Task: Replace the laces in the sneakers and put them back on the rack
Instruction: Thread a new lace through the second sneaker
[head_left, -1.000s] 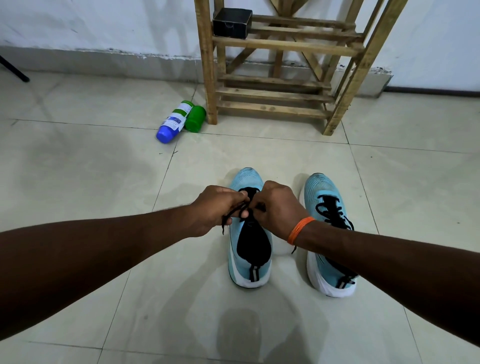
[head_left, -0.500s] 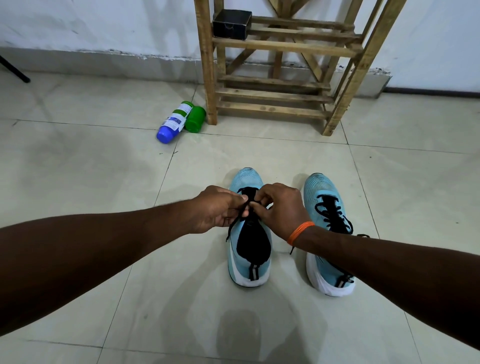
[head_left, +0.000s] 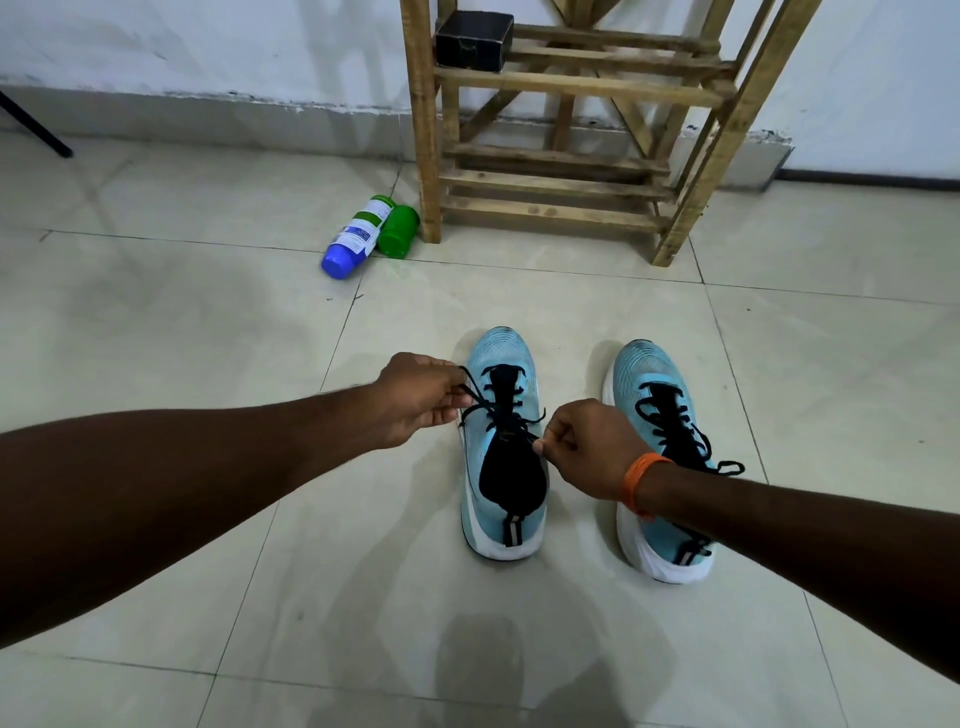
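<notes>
left hand (head_left: 422, 397) pinches lace (head_left: 511, 413) | right hand (head_left: 589, 449) pinches other end | bottle (head_left: 358, 236) label unreadable | rack (head_left: 571, 130) top cut off

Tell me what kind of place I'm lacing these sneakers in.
Probably an entryway or plain room of a home: a tiled floor, a wooden shoe rack against a white wall, and two plastic bottles lying beside the rack.
</notes>
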